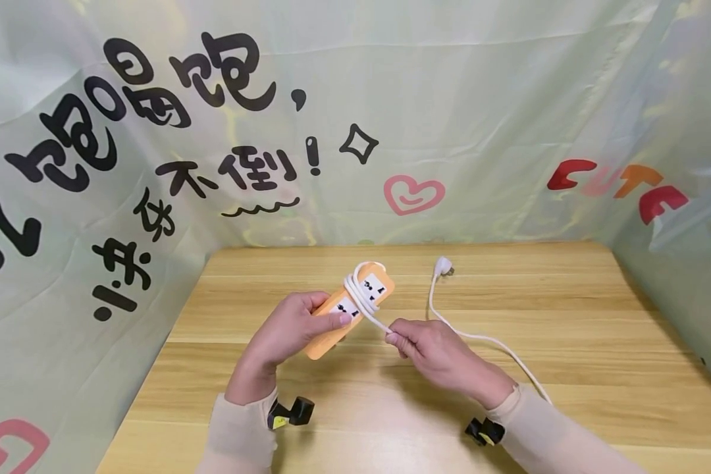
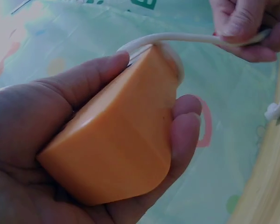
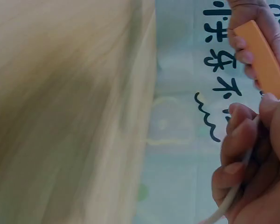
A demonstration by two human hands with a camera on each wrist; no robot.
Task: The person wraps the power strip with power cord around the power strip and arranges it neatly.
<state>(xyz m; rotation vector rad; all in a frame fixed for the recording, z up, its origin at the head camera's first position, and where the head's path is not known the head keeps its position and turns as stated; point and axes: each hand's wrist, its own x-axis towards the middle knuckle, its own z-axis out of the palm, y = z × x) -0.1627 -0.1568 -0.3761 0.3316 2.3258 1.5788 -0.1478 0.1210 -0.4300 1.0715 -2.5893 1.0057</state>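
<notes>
An orange power strip with white socket panels is tilted in my left hand, thumb across its face and fingers round its far side. In the left wrist view the orange end of the power strip fills the palm. White cord is wound in several turns about the strip's upper half. From those turns the cord runs taut to my right hand, which pinches it between thumb and fingers. The right wrist view shows the cord passing through the curled fingers and out below them.
The cord's free length trails over the wooden table to a white plug near the back. A printed cloth with lettering and a pink heart hangs behind and along both sides. Each wrist wears a small black camera.
</notes>
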